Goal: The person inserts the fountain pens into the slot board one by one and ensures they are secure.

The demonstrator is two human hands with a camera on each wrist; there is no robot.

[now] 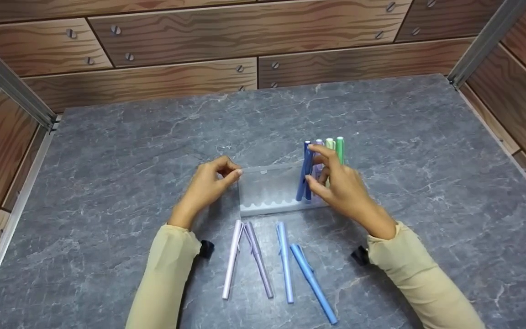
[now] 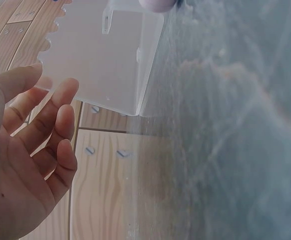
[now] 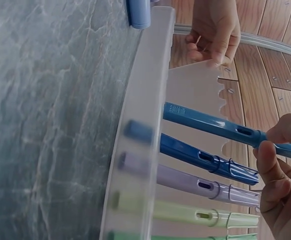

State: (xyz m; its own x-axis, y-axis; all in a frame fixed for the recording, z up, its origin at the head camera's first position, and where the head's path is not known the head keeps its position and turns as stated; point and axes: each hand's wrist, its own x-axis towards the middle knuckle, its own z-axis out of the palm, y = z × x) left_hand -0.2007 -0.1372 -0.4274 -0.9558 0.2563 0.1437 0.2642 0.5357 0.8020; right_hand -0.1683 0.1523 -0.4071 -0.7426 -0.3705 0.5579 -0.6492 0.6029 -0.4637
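Observation:
My right hand (image 1: pixel 343 185) pinches a blue pen (image 3: pixel 210 123) between thumb and fingers. The pen is slightly tilted, its lower end at the notched front strip of a frosted clear pen stand (image 1: pixel 267 211). Beside it in the stand are a dark blue pen (image 3: pixel 185 152), a lilac pen (image 3: pixel 185 181), a pale green pen (image 3: pixel 180 211) and a green pen (image 1: pixel 340 147). With thumb and fingertip, my left hand (image 1: pixel 210 180) grips the stand's upper left corner; its other fingers curl loosely in the left wrist view.
Four-sided wood-pattern panels (image 1: pixel 244 32) border the grey marbled table (image 1: pixel 130 137). In front of the stand lie a pale lilac pen (image 1: pixel 232 262), a purple pen (image 1: pixel 259 261), a light blue pen (image 1: pixel 285 265) and a brighter blue pen (image 1: pixel 315 285).

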